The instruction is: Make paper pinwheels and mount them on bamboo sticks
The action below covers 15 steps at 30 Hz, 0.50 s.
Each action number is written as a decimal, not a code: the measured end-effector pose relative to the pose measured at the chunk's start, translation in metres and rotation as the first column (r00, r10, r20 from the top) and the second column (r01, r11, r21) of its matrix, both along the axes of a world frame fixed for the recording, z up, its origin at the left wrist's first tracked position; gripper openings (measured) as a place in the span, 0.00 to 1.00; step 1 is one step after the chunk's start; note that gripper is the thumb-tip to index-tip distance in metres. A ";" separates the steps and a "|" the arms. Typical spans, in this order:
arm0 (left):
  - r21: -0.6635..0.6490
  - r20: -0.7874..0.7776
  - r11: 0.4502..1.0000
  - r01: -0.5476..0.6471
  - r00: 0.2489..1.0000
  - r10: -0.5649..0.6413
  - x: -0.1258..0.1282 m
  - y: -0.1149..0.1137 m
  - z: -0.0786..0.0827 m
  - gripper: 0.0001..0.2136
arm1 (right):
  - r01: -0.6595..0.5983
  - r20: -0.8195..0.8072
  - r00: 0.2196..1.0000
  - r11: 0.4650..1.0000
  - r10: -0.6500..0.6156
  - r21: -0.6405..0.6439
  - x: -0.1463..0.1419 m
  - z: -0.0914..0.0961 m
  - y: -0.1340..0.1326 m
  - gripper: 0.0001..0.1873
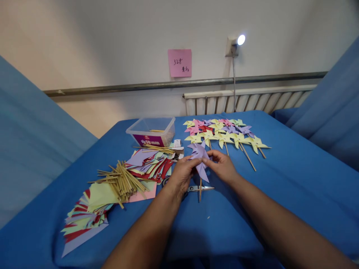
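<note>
Pinched between both hands, left hand and right hand, a purple pinwheel hangs on its stick above the scissors on the blue table. Loose sticks and cut paper lie to the left, seemingly within reach. Finished pinwheels lie in rows farther back, apparently kept clear.

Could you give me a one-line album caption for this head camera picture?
Both hands, left hand and right hand, pinch a purple paper pinwheel above scissors on a blue table.

Bare cloth right; sticks left
</note>
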State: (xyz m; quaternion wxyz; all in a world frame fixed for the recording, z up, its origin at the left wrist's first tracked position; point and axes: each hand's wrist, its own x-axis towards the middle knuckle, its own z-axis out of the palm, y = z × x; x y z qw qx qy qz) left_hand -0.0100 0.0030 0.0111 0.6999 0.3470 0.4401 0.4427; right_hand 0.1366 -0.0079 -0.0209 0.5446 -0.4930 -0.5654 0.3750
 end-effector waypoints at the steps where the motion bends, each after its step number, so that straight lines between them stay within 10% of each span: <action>1: 0.003 0.015 1.000 -0.014 1.000 0.014 0.000 0.001 -0.001 0.15 | 0.042 0.036 0.998 0.998 -0.043 0.043 -0.001 0.001 -0.002 0.16; 8: -0.029 0.143 0.995 -0.097 0.985 0.100 0.004 0.002 -0.003 0.13 | 0.096 0.448 0.855 0.928 -0.262 0.359 -0.025 0.007 -0.024 0.52; 15: -0.029 0.191 0.984 -0.178 0.965 0.180 0.005 0.002 -0.001 0.14 | 0.142 0.592 0.732 0.925 -0.337 0.352 -0.030 0.006 -0.022 0.43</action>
